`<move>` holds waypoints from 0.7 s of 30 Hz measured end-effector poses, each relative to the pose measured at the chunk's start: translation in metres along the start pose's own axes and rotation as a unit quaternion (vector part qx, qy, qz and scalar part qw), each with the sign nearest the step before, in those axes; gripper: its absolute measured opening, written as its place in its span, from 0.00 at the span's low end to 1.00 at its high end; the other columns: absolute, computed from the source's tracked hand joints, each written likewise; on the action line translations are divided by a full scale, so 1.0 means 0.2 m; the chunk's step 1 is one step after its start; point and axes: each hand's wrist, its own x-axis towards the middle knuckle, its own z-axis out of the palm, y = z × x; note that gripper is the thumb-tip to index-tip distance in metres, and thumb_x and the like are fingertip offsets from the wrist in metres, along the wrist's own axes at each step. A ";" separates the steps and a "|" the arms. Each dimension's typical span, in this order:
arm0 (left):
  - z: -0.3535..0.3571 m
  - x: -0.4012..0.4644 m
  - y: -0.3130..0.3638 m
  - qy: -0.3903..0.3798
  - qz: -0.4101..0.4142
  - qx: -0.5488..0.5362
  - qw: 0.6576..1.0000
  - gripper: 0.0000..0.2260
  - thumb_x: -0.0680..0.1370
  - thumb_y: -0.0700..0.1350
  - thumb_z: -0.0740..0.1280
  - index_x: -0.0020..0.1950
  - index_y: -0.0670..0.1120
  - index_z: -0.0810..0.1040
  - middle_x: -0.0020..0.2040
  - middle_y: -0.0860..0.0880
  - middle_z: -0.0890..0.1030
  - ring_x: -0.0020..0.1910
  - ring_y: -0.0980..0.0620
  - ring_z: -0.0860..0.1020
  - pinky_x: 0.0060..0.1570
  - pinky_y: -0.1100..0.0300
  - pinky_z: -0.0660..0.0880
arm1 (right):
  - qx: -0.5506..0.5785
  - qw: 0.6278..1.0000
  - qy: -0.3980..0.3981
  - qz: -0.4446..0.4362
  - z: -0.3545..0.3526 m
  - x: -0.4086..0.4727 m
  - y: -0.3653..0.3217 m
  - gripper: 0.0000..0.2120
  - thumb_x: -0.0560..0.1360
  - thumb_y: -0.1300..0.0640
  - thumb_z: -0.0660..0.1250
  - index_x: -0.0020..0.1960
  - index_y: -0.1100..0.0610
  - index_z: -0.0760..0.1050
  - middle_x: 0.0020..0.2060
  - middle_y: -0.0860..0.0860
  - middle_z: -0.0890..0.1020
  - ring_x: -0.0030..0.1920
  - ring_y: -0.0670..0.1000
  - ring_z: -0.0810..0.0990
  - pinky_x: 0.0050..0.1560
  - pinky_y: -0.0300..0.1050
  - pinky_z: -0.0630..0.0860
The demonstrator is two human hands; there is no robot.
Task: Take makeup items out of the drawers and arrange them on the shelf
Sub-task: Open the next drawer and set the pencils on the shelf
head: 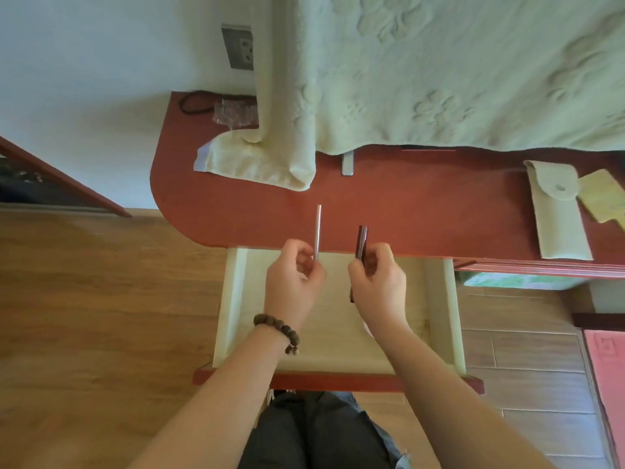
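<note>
My left hand [292,282] pinches a thin silver makeup stick [318,231], holding it upright over the front edge of the red-brown shelf top [422,211]. My right hand [377,282] grips a dark brown makeup tube [362,242], also upright, with its lower end poking out below my palm. Both hands hover above the open pale wooden drawer [233,299], whose red front [338,380] is pulled toward me. The drawer's visible floor looks bare; my arms hide part of it.
A pale green towel [439,79] hangs over the back of the shelf, one fold lying on its left part. A cream pouch [558,211] and a yellow paper [602,194] lie at the right. A cord and clear wrapper [233,111] sit at the back left.
</note>
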 end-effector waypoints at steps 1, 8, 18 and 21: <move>0.03 0.06 0.06 0.003 0.018 -0.007 1.000 0.09 0.73 0.38 0.69 0.48 0.48 0.73 0.38 0.57 0.76 0.35 0.61 0.75 0.33 0.70 0.72 | 0.007 1.000 0.019 -0.009 -0.04 0.06 -0.03 0.03 0.74 0.57 0.64 0.44 0.55 0.70 0.33 0.50 0.78 0.34 0.52 0.77 0.34 0.48 0.73; 0.27 0.48 0.21 -0.018 -0.005 0.051 0.999 0.08 0.73 0.43 0.72 0.50 0.46 0.76 0.36 0.56 0.75 0.34 0.62 0.73 0.31 0.76 0.67 | -0.054 0.997 0.051 -0.030 -0.20 0.53 -0.08 0.07 0.75 0.54 0.66 0.50 0.57 0.74 0.38 0.48 0.77 0.39 0.49 0.75 0.37 0.41 0.68; 0.44 0.59 0.24 -0.044 -0.029 0.192 0.980 0.09 0.75 0.46 0.70 0.52 0.44 0.76 0.47 0.45 0.82 0.48 0.45 0.80 0.46 0.53 0.77 | -0.197 0.980 0.008 0.020 -0.17 0.75 -0.03 0.10 0.75 0.54 0.66 0.52 0.59 0.73 0.46 0.54 0.79 0.42 0.54 0.77 0.41 0.47 0.75; 0.45 0.60 0.24 -0.040 -0.035 0.194 0.980 0.10 0.75 0.46 0.70 0.52 0.43 0.76 0.46 0.45 0.82 0.48 0.45 0.80 0.45 0.53 0.77 | -0.211 0.977 -0.004 0.034 -0.16 0.76 -0.03 0.09 0.75 0.55 0.66 0.52 0.58 0.71 0.46 0.54 0.78 0.42 0.55 0.77 0.40 0.48 0.75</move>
